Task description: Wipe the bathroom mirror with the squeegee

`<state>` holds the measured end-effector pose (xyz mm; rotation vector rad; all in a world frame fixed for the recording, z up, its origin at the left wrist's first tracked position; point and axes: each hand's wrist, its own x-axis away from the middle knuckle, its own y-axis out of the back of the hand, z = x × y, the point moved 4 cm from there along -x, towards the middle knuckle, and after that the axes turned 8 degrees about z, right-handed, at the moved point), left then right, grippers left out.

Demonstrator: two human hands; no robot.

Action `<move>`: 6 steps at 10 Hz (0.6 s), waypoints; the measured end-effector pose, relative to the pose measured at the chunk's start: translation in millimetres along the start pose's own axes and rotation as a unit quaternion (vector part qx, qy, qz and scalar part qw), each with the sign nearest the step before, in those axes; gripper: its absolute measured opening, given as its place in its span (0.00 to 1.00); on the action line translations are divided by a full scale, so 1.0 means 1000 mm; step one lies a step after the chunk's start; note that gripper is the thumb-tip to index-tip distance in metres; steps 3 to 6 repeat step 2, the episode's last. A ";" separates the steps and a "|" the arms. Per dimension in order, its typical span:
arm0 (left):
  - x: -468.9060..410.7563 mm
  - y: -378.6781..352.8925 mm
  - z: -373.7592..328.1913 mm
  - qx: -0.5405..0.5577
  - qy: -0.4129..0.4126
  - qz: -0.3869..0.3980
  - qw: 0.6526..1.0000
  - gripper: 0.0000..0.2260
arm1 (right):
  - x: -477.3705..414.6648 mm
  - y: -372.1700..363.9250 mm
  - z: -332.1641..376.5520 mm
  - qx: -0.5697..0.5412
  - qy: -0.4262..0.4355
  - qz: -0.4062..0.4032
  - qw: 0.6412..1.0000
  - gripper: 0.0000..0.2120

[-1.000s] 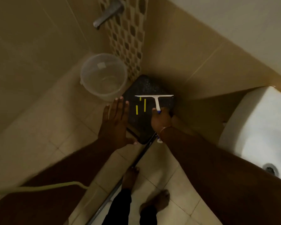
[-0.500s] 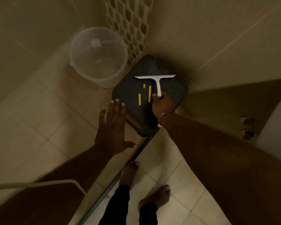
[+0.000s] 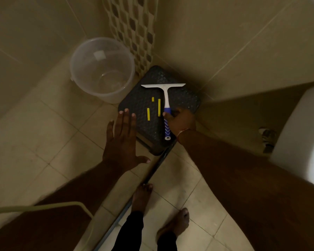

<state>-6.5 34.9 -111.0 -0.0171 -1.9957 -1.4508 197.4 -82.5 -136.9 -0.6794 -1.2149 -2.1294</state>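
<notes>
1. One squeegee [image 3: 165, 95] is pinched at its blue handle by the right hand [image 3: 182, 120], and it lies flat on one black stool [image 3: 181, 100].
2. The left hand [image 3: 121, 140] is held spread above the floor [image 3: 43, 134], beside the stool.
3. Three yellow strips [image 3: 159, 107] are laid left of the handle.
4. One clear bucket [image 3: 101, 69] is set just beside the stool.

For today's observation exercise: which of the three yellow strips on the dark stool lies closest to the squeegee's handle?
The longest strip, just beside the squeegee handle; the two shorter strips lie further toward the bucket.
</notes>
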 end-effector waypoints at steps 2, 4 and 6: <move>0.018 0.018 -0.027 -0.025 -0.017 -0.071 0.997 0.82 | 0.047 0.035 -0.027 0.081 0.040 -0.014 0.996 0.35; 0.018 0.018 -0.027 -0.025 -0.017 -0.071 0.997 0.82 | 0.047 0.035 -0.027 0.081 0.040 -0.014 0.996 0.35; 0.018 0.018 -0.027 -0.025 -0.017 -0.071 0.997 0.82 | 0.047 0.035 -0.027 0.081 0.040 -0.014 0.996 0.35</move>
